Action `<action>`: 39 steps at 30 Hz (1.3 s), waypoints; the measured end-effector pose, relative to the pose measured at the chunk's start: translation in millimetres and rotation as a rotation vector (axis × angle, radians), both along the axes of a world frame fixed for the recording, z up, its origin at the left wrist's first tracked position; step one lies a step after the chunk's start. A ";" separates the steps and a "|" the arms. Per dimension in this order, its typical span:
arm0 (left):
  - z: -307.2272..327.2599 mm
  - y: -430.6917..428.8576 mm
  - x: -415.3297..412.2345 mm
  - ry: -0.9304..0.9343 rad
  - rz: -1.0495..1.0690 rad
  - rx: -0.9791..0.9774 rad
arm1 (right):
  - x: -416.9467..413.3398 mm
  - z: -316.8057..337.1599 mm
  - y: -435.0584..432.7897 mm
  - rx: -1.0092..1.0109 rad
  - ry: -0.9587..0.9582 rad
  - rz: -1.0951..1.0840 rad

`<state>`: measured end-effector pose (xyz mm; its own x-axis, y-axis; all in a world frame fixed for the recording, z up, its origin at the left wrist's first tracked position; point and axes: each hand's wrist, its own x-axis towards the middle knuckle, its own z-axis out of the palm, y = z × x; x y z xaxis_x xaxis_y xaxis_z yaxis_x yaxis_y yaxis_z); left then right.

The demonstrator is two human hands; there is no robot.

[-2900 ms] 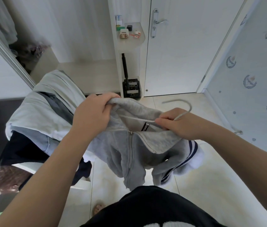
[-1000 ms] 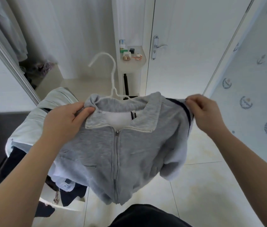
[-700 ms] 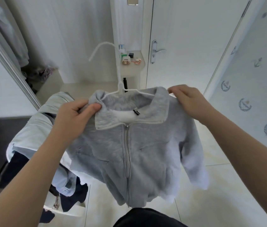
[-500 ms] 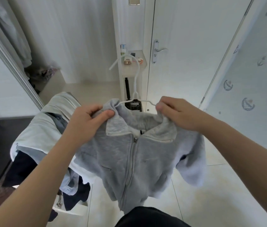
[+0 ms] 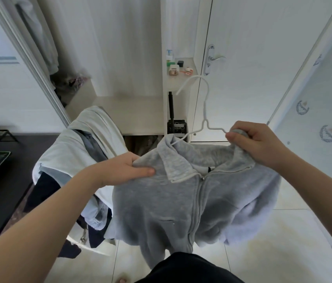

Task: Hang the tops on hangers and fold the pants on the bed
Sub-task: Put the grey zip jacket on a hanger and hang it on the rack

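Observation:
A grey zip-up jacket [image 5: 173, 205] hangs in front of me on a white wire hanger [image 5: 205, 103]. The hanger's hook stands up above the collar; its arms run inside the shoulders. My left hand [image 5: 124, 170] grips the jacket's left shoulder beside the collar. My right hand [image 5: 256, 145] pinches the right shoulder fabric over the end of the hanger arm. The zip is closed and the sleeves droop to the right.
A pile of clothes [image 5: 79, 160], pale and dark, lies draped on a stand at the left. An open wardrobe [image 5: 112, 58] is behind it, with a small shelf [image 5: 179, 68] of items. A closed white door [image 5: 242, 58] is ahead. Tiled floor [image 5: 283, 242] lies below.
The jacket went from bunched up with the hanger being slid in to spread on the hanger. My hands moved apart along the shoulders, and the hook swung to the right.

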<state>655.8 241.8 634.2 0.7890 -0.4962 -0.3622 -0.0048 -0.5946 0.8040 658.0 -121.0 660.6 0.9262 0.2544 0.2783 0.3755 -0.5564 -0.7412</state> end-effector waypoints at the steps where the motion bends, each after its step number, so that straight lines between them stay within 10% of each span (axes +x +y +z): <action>1: -1.6 -0.2 -0.3 -0.013 0.012 -0.016 | -0.7 0.2 -1.8 0.004 0.003 0.006; 7: 4.6 9.5 1.6 -0.038 0.225 -0.242 | -13.3 7.0 -13.1 -0.034 0.133 0.153; 12: 28.0 4.3 0.7 -0.413 0.221 -0.251 | -15.9 5.5 -8.2 -0.293 0.169 0.074; 18: 34.5 12.0 -5.8 -0.678 0.291 0.127 | -30.1 16.1 -6.5 0.048 -0.061 -0.015; 27: 29.8 -5.7 -1.5 -1.112 0.247 0.044 | -17.7 27.6 10.9 0.076 -0.084 0.012; 39: 34.5 -16.1 21.2 -1.083 0.335 0.065 | 10.6 40.0 22.6 0.091 0.002 0.024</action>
<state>677.0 225.8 668.6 0.7927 -0.2061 0.5738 -0.5113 -0.7373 0.4416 668.6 -98.4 700.6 0.9208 0.2504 0.2990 0.3862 -0.4777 -0.7891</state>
